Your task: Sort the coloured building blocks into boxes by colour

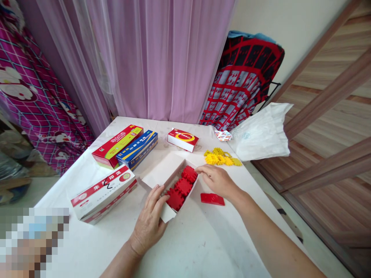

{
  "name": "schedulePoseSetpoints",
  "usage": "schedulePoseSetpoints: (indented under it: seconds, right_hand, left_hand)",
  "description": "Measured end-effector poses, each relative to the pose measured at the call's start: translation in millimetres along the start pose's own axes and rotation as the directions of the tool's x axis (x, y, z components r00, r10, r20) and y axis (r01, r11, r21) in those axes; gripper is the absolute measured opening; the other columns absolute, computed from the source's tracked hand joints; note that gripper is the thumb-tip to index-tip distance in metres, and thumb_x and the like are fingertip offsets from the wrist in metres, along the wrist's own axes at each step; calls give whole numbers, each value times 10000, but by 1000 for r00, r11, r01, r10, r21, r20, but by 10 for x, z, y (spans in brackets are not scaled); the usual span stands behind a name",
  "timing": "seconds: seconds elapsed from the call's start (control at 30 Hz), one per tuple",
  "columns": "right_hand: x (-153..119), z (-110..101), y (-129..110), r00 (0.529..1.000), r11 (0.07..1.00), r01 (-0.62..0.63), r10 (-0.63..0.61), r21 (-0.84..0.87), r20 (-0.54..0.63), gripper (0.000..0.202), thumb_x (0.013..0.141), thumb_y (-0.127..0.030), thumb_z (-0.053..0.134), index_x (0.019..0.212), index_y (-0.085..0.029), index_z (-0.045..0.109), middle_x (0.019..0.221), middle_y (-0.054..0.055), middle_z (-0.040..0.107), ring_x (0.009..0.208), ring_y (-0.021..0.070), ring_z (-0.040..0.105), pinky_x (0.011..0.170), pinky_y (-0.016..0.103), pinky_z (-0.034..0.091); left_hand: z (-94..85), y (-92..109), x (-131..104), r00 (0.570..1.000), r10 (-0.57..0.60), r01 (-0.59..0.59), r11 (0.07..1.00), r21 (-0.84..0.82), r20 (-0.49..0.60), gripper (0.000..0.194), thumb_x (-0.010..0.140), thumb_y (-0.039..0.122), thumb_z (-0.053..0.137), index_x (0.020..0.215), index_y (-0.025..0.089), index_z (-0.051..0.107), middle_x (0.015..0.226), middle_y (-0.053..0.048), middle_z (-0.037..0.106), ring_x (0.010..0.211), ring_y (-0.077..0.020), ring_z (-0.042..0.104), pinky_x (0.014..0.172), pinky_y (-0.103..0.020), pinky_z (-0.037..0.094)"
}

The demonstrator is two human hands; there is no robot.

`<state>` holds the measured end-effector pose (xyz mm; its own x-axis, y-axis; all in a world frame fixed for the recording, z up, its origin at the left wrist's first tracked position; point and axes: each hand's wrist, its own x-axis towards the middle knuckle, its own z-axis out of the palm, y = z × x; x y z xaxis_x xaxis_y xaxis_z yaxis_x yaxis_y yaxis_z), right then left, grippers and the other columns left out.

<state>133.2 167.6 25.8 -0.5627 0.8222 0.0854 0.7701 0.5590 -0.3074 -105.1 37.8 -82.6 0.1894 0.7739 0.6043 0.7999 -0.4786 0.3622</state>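
An open white cardboard box (165, 172) lies at an angle on the table, its lid flap folded out to the left. Inside sit red notched plastic blocks (183, 187) in a row. My left hand (152, 212) grips the box by its near left edge, fingers over the rim. At the far right corner, my right hand (216, 179) has its fingers curled together, fingertips against the rim and beside the farthest block; whether something is pinched there is hidden. Just right of the box lies a flat red piece (212, 199).
Left stand a white-and-red box (101, 195), a red-and-green box (117, 146) and a blue box (137, 150). Behind are a small red-and-white box (183, 139) and yellow notched pieces (220, 157). A white plastic bag (261, 133) hangs over the table's right edge.
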Motion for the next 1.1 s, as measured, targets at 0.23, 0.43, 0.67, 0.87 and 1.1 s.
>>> schedulePoseSetpoints:
  seconds: [0.23,0.43,0.67,0.87,1.1]
  right_hand:
    - [-582,114,590,933,983,-167,183,-79,311,430,739,-299,632,1164,-234,627,1117,63,659,976,220,623,817,310,454]
    - [-745,283,588,973,996,-76,84,-43,214,267,793,-184,558,1037,-235,655,1008,48,628,972,196,591,848,291,440]
    - [-202,-348,335,995,995,95,-95,-25,-5,297,851,-279,597,1142,-261,656,1135,51,579,1057,186,550,910,296,406]
    - [350,-197,-162,906,924,373,-343,-82,249,319,802,-220,631,1110,-297,672,1046,22,598,983,179,562,810,275,415]
    - [362,-105,-161,881,923,382,-350,-44,318,491,764,-119,582,1230,-269,611,1110,50,618,1030,204,577,834,290,434]
  left_hand:
    - [-10,-1,17,999,33,-32,999,37,-11,517,737,26,466,1238,151,465,1423,-184,431,1408,-304,301,1080,-484,398]
    - [-14,-10,13,999,38,-38,998,48,-1,510,782,102,515,1284,154,437,1435,-191,419,1402,-324,306,1081,-498,390]
    - [10,-31,8,999,42,-42,998,41,6,574,774,76,512,1330,148,391,1434,-195,408,1404,-323,297,1089,-503,380]
    - [-9,-26,9,999,47,-47,997,58,0,591,759,56,485,1336,146,394,1440,-189,407,1405,-315,300,1077,-490,397]
    - [-2,-11,-3,999,32,-33,999,44,19,615,727,32,479,1328,143,406,1457,-180,386,1422,-303,264,1110,-481,355]
